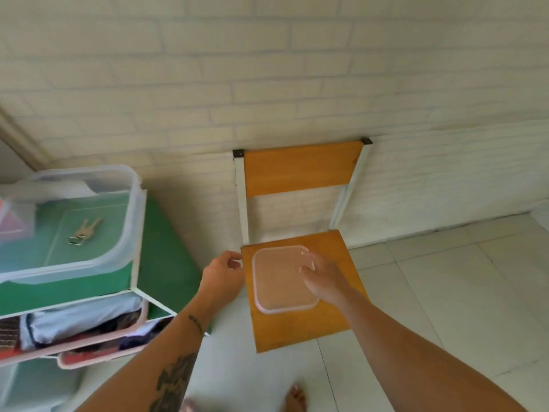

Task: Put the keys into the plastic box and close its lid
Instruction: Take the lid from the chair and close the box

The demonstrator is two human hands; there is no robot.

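A bunch of keys point(84, 231) lies on the bottom of a clear plastic box point(130, 221), which stands without a lid on a green shelf top at the left. The box's clear square lid point(279, 286) lies flat on the seat of a wooden chair point(300, 328). My right hand point(322, 276) is over the lid's far right corner, fingers bent and touching it, thumb apart from them. My left hand point(221, 273) hovers just left of the seat's edge, fingers loosely curled, holding nothing.
The green shelf unit point(160, 263) has a white frame and pink trays of clothes point(83, 328) below. The chair's backrest point(300, 168) stands against a white brick wall. The floor is pale tile point(445, 292); a bare foot point(295, 398) shows at the bottom.
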